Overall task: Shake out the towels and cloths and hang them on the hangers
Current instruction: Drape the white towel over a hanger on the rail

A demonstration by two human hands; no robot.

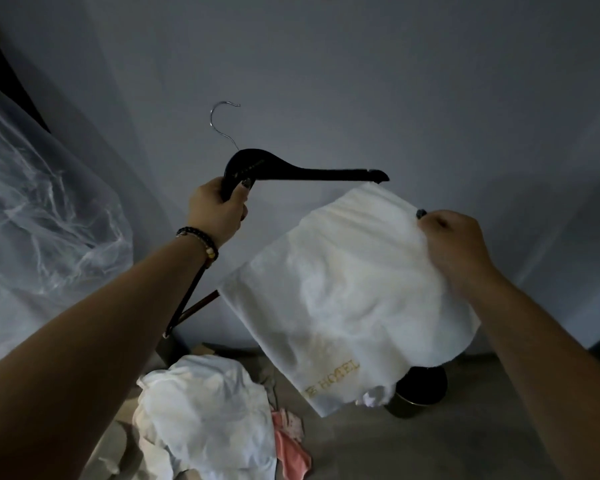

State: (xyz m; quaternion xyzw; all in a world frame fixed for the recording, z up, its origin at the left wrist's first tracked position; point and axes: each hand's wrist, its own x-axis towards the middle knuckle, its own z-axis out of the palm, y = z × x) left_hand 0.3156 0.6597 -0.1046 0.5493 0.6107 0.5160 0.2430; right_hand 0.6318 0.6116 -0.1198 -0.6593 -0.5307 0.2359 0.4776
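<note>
A black hanger (pixel 302 171) with a silver hook is held up in front of the grey wall, gripped at its left shoulder by my left hand (pixel 219 211). A white towel (pixel 347 296) with gold "HOTEL" lettering hangs spread below and to the right of it. My right hand (pixel 454 247) pinches the towel's upper right edge, just under the hanger's right tip. The towel's top edge touches or nearly touches that tip. A heap of white cloths (pixel 205 414) lies on the floor below, with a pink cloth (pixel 291 452) beside it.
A sheer white curtain (pixel 39 216) fills the left side. A dark round bin (pixel 420 393) stands on the floor behind the towel. A thin dark strap or rod (pixel 187 299) slants down under my left wrist. Cardboard pieces lie near the cloth heap.
</note>
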